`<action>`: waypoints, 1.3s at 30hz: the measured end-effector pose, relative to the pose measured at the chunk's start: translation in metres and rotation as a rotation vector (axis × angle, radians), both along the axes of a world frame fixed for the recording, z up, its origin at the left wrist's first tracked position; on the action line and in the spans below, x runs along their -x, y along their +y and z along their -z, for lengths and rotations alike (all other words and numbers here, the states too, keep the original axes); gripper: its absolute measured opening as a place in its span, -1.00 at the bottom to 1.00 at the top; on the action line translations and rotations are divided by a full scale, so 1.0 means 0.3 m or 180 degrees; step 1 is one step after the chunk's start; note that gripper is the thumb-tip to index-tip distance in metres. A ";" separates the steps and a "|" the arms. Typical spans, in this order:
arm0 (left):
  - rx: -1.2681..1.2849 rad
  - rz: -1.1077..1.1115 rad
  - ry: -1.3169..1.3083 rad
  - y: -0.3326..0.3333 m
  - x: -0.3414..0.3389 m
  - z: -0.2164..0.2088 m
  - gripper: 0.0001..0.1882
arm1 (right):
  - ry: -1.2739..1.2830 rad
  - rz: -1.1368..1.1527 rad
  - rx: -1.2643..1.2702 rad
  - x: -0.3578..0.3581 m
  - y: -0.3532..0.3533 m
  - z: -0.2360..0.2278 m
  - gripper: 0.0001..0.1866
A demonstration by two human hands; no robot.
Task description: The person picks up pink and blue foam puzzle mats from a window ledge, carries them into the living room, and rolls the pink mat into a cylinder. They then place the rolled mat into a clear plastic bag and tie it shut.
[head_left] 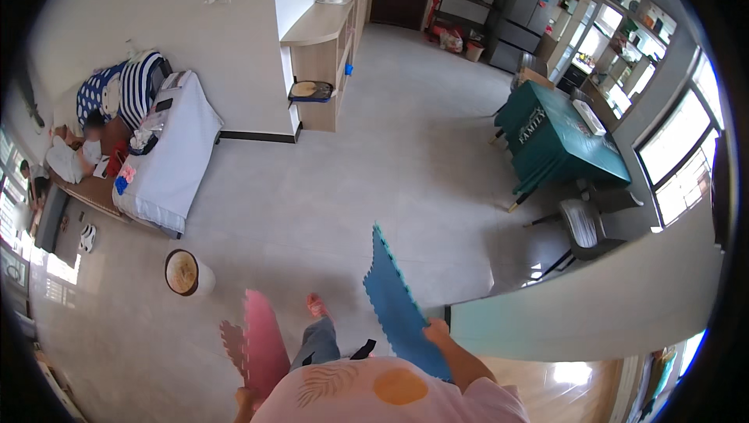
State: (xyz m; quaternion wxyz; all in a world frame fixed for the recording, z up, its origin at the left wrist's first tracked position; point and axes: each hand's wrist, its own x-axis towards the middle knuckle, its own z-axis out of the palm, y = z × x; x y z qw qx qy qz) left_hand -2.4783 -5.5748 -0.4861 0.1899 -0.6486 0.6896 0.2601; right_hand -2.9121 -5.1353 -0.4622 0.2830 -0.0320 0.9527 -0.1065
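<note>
My right hand (437, 332) grips the edge of a blue foam mat tile (399, 306) with toothed borders. The tile hangs steeply beside my right side, its far corner pointing ahead, and a thin lighter edge shows along it. Down at the lower edge my left hand (246, 401) is closed on a pink foam mat tile (264, 341), held upright by my left leg. A duller brownish-pink tile (232, 343) with the same toothed border stands against it, partly hidden. My fingers on the left are only partly visible.
A white bin (202, 278) stands on the tiled floor ahead left. Beyond it a person lies on a sofa (94, 191). To the right are a table with a green cloth (562, 142), a grey chair (585, 228) and a low curved wall (585, 306). A wooden counter (316, 25) is farther ahead.
</note>
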 end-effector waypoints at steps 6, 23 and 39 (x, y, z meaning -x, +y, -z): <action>0.0133 0.0046 0.0202 -0.262 0.345 -0.032 -0.53 | 0.0415 -0.0017 0.0297 0.390 -0.374 -0.159 -0.66; 0.0124 -0.0444 -0.0110 -0.912 1.086 0.074 -0.62 | -0.0074 -0.1136 0.0541 1.489 -1.528 -0.046 -0.65; 0.0316 -0.0431 0.0003 -1.118 1.431 0.264 -0.55 | -0.0160 -0.1551 0.0833 2.216 -2.664 0.103 -0.66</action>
